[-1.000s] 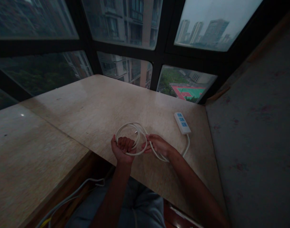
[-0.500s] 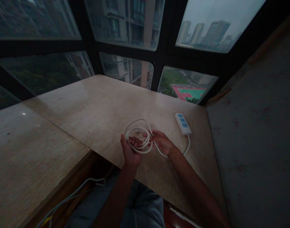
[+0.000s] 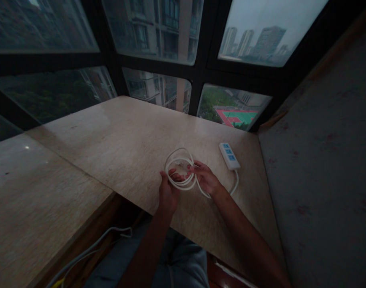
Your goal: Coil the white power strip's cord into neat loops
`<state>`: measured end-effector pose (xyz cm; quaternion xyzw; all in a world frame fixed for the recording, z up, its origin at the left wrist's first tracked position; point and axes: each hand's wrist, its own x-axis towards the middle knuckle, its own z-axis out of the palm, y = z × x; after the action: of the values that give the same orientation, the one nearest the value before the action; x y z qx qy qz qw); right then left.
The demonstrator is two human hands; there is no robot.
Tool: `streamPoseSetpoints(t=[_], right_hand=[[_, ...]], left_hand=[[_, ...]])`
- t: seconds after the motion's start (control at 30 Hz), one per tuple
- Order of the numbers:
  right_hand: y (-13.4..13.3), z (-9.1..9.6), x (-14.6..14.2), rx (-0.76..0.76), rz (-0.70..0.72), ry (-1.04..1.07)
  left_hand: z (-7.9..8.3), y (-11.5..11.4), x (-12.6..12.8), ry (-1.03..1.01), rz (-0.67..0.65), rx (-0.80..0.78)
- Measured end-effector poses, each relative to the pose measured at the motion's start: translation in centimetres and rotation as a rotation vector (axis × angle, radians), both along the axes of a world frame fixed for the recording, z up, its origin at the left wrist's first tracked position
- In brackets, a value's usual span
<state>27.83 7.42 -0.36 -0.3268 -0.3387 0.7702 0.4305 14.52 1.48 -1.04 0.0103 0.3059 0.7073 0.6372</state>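
Note:
A white power cord is looped into a loose coil between my two hands, just above the stone counter. My left hand grips the lower left of the coil, its thumb outside and its fingers inside the loops. On the right side of the coil, my right hand pinches the strands between thumb and fingers. From there the cord runs behind my right wrist to a white power strip with blue socket faces, lying on the counter. Something pale, perhaps the plug, shows blurred inside the coil.
The pale stone counter reaches back to dark-framed windows. A papered wall bounds it on the right. Grey cables hang in the dark opening below the counter's front edge, at lower left.
The coil and my left hand have shifted slightly right, closer to my right hand. My left fingers have stretched further across inside the loops. The power strip stays on the counter.

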Motion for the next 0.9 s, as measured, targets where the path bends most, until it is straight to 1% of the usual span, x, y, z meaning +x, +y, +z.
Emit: streamPoseSetpoints(t=[0.1,0.17,0.23,0.3,0.43,0.5,0.57,0.7,0.8,0.9], right_hand=[[0.2,0.0,0.0,0.007,-0.050,-0.027],[0.3,0.1,0.1,0.014,-0.081,-0.064],[0.3,0.3,0.2,0.038,-0.080,-0.117],[0.2,0.6,0.4,0.068,-0.044,-0.172],[0.1,1.1,0.7,0.125,0.049,-0.268],[0.2,1.2,1.0,0.163,0.084,-0.315],[0.2,1.4,1.4,0.225,0.116,-0.361],[0.2,2.1,2.1,0.352,0.230,-0.437],[0.0,2.8,2.6,0.365,0.319,-0.463],[-0.1,3.2,2.8,0.352,0.376,-0.473]], left_hand=[[0.0,-0.1,0.0,0.015,-0.084,0.007],[0.2,-0.1,-0.4,0.031,-0.141,-0.020],[0.4,-0.1,-0.9,0.049,-0.193,-0.040],[0.6,-0.1,-1.6,0.097,-0.220,-0.031],[0.7,-0.1,-2.6,0.278,-0.160,-0.005],[0.7,-0.2,-2.8,0.336,-0.176,-0.018],[0.8,-0.3,-3.0,0.380,-0.243,-0.010],[1.1,-0.6,-3.3,0.549,-0.401,0.081],[1.2,-0.8,-3.5,0.709,-0.468,0.097],[1.2,-1.1,-3.7,0.757,-0.561,0.105]])
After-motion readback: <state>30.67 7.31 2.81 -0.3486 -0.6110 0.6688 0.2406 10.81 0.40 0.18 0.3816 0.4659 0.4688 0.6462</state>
